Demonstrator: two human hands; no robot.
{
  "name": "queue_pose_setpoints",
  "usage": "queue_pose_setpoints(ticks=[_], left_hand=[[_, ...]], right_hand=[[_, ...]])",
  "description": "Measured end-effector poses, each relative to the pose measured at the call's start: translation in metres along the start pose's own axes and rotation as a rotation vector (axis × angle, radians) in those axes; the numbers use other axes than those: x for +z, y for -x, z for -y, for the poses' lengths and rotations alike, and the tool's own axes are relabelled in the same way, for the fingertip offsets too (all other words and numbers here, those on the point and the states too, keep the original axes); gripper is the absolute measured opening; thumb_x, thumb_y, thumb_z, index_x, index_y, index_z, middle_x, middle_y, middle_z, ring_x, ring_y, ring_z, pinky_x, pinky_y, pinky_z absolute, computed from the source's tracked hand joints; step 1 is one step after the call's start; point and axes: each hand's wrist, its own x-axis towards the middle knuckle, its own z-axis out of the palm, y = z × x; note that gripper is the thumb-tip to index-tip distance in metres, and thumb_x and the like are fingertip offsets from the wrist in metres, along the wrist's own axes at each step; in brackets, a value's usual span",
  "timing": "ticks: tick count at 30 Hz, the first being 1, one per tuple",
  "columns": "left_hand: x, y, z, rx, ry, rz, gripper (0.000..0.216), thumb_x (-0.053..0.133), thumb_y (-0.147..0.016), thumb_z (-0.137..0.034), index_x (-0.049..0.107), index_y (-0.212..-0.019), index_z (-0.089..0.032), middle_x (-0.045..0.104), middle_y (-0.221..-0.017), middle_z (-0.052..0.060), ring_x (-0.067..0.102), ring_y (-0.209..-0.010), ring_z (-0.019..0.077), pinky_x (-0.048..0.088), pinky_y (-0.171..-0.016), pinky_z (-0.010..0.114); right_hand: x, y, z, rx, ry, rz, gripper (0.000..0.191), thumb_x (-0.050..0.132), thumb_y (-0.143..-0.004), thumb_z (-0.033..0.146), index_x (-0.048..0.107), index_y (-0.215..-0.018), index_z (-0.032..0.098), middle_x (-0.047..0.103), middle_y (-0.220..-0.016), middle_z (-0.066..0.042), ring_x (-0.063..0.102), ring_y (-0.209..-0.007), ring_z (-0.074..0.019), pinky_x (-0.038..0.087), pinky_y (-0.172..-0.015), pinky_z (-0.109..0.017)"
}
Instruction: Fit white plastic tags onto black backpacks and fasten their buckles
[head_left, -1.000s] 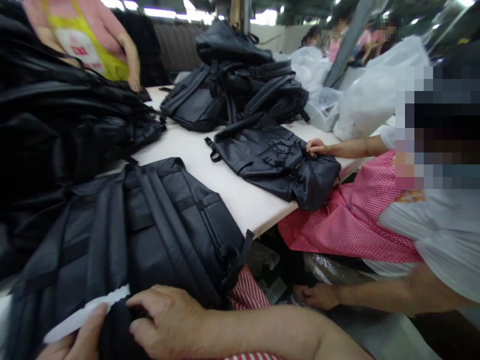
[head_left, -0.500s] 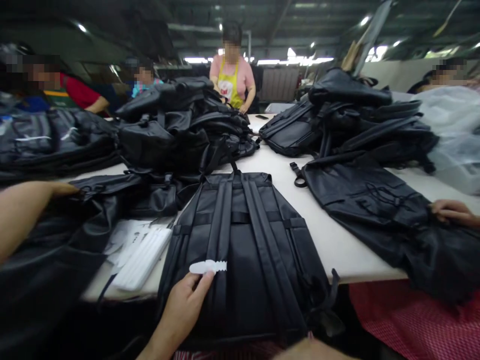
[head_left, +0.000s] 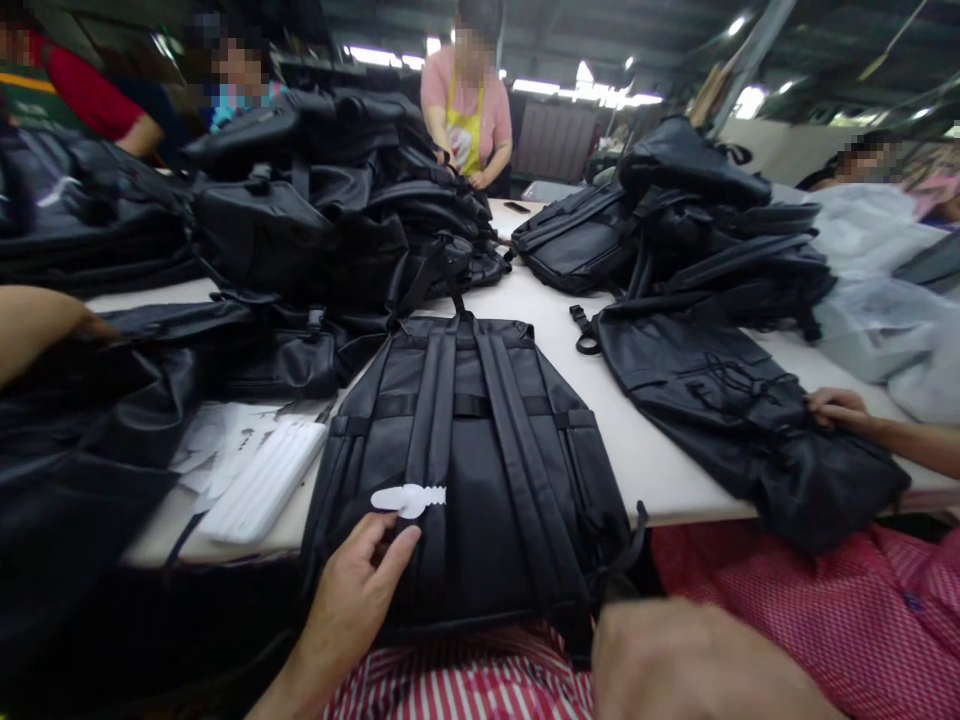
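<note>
A black backpack (head_left: 480, 540) lies flat in front of me, its two shoulder straps facing up. Across its left strap rests a small white plastic piece (head_left: 409, 499) with a rounded end and a toothed end. My left hand (head_left: 352, 575) is just below this piece, thumb and forefinger apart. The forefinger tip is at the piece's lower edge; whether it touches, I cannot tell. Blurred at the bottom right, my right hand (head_left: 697, 655) is near the backpack's lower right corner, its fingers not readable.
Piles of black bags (head_left: 300, 220) stand at the back left, with another bag pile (head_left: 675, 230) at the back right. White strips (head_left: 262, 485) lie on papers to the left. Co-workers' hands touch a bag (head_left: 720, 400) on the right and dark material (head_left: 112, 420) on the left.
My left thumb has come off the white piece, which now lies on the strap. My right hand has risen further into view. The whole view has shifted slightly.
</note>
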Motion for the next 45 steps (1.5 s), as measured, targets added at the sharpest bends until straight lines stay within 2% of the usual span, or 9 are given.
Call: queue_pose_setpoints(ticks=[4, 11, 17, 22, 26, 30, 36, 39, 45], left_hand=[[0.003, 0.009, 0.002, 0.067, -0.132, 0.015, 0.051, 0.059, -0.068, -0.050, 0.055, -0.108, -0.019, 0.059, -0.107, 0.006, 0.058, -0.099, 0.0243, 0.049, -0.083, 0.033], [0.016, 0.017, 0.002, 0.250, -0.332, -0.052, 0.061, 0.060, -0.066, -0.050, 0.047, -0.114, -0.015, 0.053, -0.112, 0.011, 0.054, -0.103, 0.0274, 0.046, -0.090, 0.040], [0.010, 0.019, 0.004, 0.284, -0.382, -0.126, 0.058, 0.054, -0.072, -0.048, 0.043, -0.117, -0.014, 0.049, -0.115, 0.014, 0.050, -0.106, 0.0292, 0.043, -0.091, 0.046], [-0.022, 0.031, -0.030, 0.203, -0.208, -0.327, 0.062, 0.057, -0.068, -0.052, 0.045, -0.118, -0.019, 0.054, -0.109, 0.010, 0.055, -0.096, 0.0267, 0.042, -0.092, 0.045], [-0.016, 0.023, -0.079, -0.007, 0.272, -0.002, 0.047, 0.054, -0.073, -0.051, 0.055, -0.109, -0.020, 0.064, -0.101, 0.006, 0.060, -0.092, 0.0231, 0.048, -0.083, 0.036], [0.014, -0.001, -0.117, -0.223, 0.780, 0.203, 0.039, 0.059, -0.075, -0.038, 0.057, -0.107, -0.015, 0.069, -0.091, 0.007, 0.064, -0.083, 0.0197, 0.052, -0.075, 0.031], [0.017, -0.018, -0.142, -0.213, 1.134, 0.060, 0.017, 0.057, -0.078, -0.015, 0.060, -0.095, -0.016, 0.069, -0.084, 0.003, 0.065, -0.071, 0.0119, 0.054, -0.071, 0.023], [0.010, -0.023, -0.144, -0.199, 1.183, 0.008, 0.016, 0.054, -0.080, -0.013, 0.061, -0.094, -0.014, 0.069, -0.084, 0.004, 0.066, -0.073, 0.0125, 0.054, -0.072, 0.024], [-0.004, -0.028, -0.145, -0.077, 1.225, -0.074, 0.015, 0.058, -0.078, -0.020, 0.063, -0.092, -0.014, 0.069, -0.088, 0.004, 0.066, -0.077, 0.0145, 0.055, -0.072, 0.026]], right_hand=[[-0.002, -0.033, -0.017, 0.267, 0.206, -0.275, 0.025, 0.044, -0.084, 0.042, 0.059, -0.094, 0.025, 0.063, -0.083, -0.004, 0.060, -0.077, -0.0169, 0.044, -0.072, -0.031], [0.032, -0.058, -0.040, 0.311, 0.252, -0.253, 0.065, 0.057, -0.073, 0.025, 0.034, -0.134, 0.020, 0.063, -0.090, -0.003, 0.059, -0.081, -0.0177, 0.040, -0.078, -0.031], [0.012, -0.088, -0.019, 0.223, -0.571, -0.160, 0.066, 0.060, -0.066, 0.018, 0.037, -0.128, 0.015, 0.044, -0.061, 0.009, 0.042, -0.052, -0.0068, 0.032, -0.051, -0.020], [0.001, -0.100, -0.002, 0.010, -0.798, -0.243, 0.065, 0.064, -0.064, 0.016, 0.040, -0.125, 0.018, 0.043, -0.066, 0.009, 0.040, -0.056, -0.0050, 0.031, -0.052, -0.019], [0.006, -0.108, 0.010, -0.089, -0.827, -0.240, 0.066, 0.066, -0.065, 0.017, 0.040, -0.125, 0.019, 0.045, -0.068, 0.008, 0.041, -0.056, -0.0047, 0.033, -0.053, -0.019], [0.000, -0.107, 0.006, -0.130, -0.652, -0.300, 0.062, 0.061, -0.073, 0.023, 0.037, -0.129, 0.017, 0.053, -0.071, 0.006, 0.049, -0.060, -0.0072, 0.040, -0.060, -0.022], [-0.029, -0.067, -0.027, -0.133, -0.178, -0.011, 0.047, 0.057, -0.078, 0.032, 0.051, -0.122, 0.019, 0.061, -0.113, -0.005, 0.056, -0.102, -0.0178, 0.040, -0.089, -0.029], [-0.029, -0.061, -0.032, -0.180, -0.014, 0.073, 0.038, 0.057, -0.079, 0.031, 0.056, -0.116, 0.024, 0.063, -0.110, -0.001, 0.057, -0.100, -0.0169, 0.040, -0.087, -0.025], [-0.004, -0.097, -0.029, -0.175, 0.515, -0.173, 0.026, 0.045, -0.087, 0.033, 0.056, -0.109, 0.023, 0.068, -0.090, -0.004, 0.063, -0.081, -0.0207, 0.040, -0.068, -0.028]])
